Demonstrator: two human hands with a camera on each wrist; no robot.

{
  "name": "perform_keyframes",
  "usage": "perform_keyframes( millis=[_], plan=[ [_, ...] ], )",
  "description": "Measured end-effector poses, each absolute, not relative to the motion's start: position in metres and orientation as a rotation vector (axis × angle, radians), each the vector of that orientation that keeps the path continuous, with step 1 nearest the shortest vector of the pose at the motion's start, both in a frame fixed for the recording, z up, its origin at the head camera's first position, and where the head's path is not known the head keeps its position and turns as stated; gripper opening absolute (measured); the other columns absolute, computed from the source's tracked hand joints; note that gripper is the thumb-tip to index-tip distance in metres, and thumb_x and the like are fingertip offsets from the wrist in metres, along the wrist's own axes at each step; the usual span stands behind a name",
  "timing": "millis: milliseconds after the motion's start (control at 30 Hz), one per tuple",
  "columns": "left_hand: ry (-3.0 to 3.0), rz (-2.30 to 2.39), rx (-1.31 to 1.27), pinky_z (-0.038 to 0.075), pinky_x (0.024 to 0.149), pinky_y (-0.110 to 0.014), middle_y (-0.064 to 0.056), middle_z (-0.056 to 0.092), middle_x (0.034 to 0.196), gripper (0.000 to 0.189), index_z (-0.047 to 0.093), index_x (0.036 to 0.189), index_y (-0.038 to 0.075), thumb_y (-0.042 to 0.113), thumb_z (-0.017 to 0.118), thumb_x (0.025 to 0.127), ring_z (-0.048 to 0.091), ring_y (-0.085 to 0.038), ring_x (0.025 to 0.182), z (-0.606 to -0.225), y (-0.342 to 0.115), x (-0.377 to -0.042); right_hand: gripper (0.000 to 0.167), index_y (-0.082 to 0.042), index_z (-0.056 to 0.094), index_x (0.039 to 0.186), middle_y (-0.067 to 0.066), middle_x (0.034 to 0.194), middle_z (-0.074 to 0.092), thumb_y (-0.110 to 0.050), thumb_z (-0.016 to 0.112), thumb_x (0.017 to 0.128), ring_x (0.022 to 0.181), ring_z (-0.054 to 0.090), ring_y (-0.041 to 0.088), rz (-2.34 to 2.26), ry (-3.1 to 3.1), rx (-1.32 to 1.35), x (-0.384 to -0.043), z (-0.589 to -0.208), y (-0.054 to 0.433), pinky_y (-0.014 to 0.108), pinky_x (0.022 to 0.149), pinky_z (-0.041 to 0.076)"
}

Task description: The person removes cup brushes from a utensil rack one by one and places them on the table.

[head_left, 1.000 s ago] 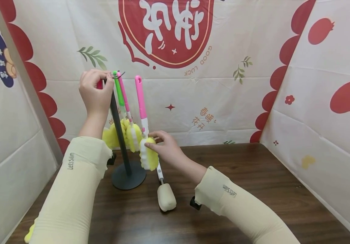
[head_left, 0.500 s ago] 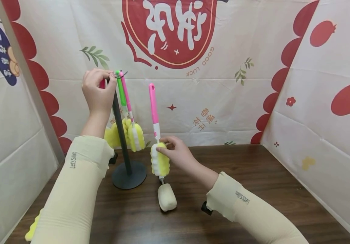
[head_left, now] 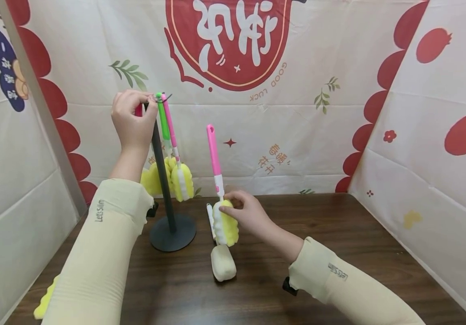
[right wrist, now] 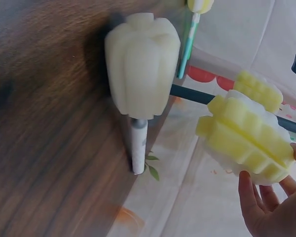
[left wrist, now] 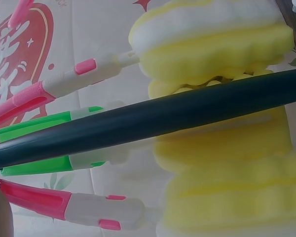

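Observation:
My right hand pinches a bottle brush by its yellow-and-white sponge head; the pink handle points upward. In the right wrist view, fingertips press into the scalloped sponge. My left hand grips the top of a black stand, beside its hooks. From the stand hang several sponge brushes, among them a pink-handled one and a green-handled one. Another with a pink handle hangs near my left thumb in the left wrist view.
A brush with a cream sponge head lies on the dark wooden table, below the held brush. A yellow sponge shows beside the left sleeve. A teal-handled brush lies farther off. Printed cloth walls enclose the table.
My right hand has moved right and down, carrying the pink-handled brush away from the stand. The left hand stays at the stand's top.

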State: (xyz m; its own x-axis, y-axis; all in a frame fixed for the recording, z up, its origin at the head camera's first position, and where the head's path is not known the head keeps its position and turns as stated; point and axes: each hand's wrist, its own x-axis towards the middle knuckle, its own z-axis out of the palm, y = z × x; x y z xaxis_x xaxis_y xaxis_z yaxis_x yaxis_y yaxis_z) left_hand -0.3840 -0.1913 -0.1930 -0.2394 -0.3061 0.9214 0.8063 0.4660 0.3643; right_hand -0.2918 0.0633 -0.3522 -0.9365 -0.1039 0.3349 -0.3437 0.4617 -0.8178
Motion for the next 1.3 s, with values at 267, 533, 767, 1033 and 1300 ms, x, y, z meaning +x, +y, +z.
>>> perform_keyframes(
  millis=[267, 533, 767, 1033, 1300],
  plan=[
    [-1.463, -1.104, -0.463, 0.039, 0.082, -0.026, -0.006, 0.072, 0.091, 0.027, 0.074, 0.08, -0.003, 0.019, 0.06, 0.089, 0.057, -0.018, 0.091, -0.194, -0.189, -0.386, 0.027, -0.004, 0.069, 0.11, 0.005, 0.093, 0.065, -0.012, 0.075, 0.085, 0.082, 0.059, 0.018, 1.46, -2.482, 0.318, -0.29, -0.36, 0.076, 0.031, 0.068, 0.052],
    [-1.461, -1.098, -0.467, 0.039, 0.081, -0.026, -0.006, 0.072, 0.091, 0.028, 0.074, 0.081, -0.003, 0.02, 0.06, 0.089, 0.057, -0.019, 0.091, -0.194, -0.188, -0.386, 0.027, -0.001, 0.069, 0.108, 0.007, 0.094, 0.065, -0.011, 0.075, 0.084, 0.079, 0.06, 0.017, 1.45, -2.501, 0.284, -0.291, -0.367, 0.085, 0.029, 0.066, 0.052],
    [-1.459, -1.1, -0.456, 0.039, 0.084, -0.025, -0.007, 0.073, 0.092, 0.028, 0.074, 0.08, -0.004, 0.019, 0.061, 0.089, 0.058, -0.018, 0.093, -0.194, -0.19, -0.386, 0.026, 0.0, 0.069, 0.107, 0.006, 0.092, 0.065, -0.011, 0.076, 0.084, 0.078, 0.06, 0.016, 1.409, -2.536, 0.282, -0.293, -0.37, 0.089, 0.029, 0.066, 0.052],
    [-1.45, -1.093, -0.473, 0.039, 0.083, -0.026, -0.005, 0.073, 0.09, 0.027, 0.074, 0.078, -0.002, 0.019, 0.061, 0.088, 0.057, -0.018, 0.092, -0.194, -0.19, -0.387, 0.025, 0.0, 0.069, 0.103, 0.005, 0.089, 0.064, -0.015, 0.076, 0.085, 0.076, 0.059, 0.016, 1.343, -2.598, 0.256, -0.291, -0.373, 0.092, 0.03, 0.065, 0.051],
    [-1.448, -1.092, -0.467, 0.04, 0.084, -0.026, -0.006, 0.073, 0.091, 0.028, 0.074, 0.078, -0.003, 0.02, 0.061, 0.089, 0.057, -0.018, 0.092, -0.194, -0.19, -0.387, 0.023, -0.002, 0.069, 0.101, 0.004, 0.086, 0.064, -0.017, 0.075, 0.085, 0.077, 0.059, 0.016, 1.347, -2.646, 0.212, -0.289, -0.378, 0.096, 0.031, 0.065, 0.051]
  ],
)
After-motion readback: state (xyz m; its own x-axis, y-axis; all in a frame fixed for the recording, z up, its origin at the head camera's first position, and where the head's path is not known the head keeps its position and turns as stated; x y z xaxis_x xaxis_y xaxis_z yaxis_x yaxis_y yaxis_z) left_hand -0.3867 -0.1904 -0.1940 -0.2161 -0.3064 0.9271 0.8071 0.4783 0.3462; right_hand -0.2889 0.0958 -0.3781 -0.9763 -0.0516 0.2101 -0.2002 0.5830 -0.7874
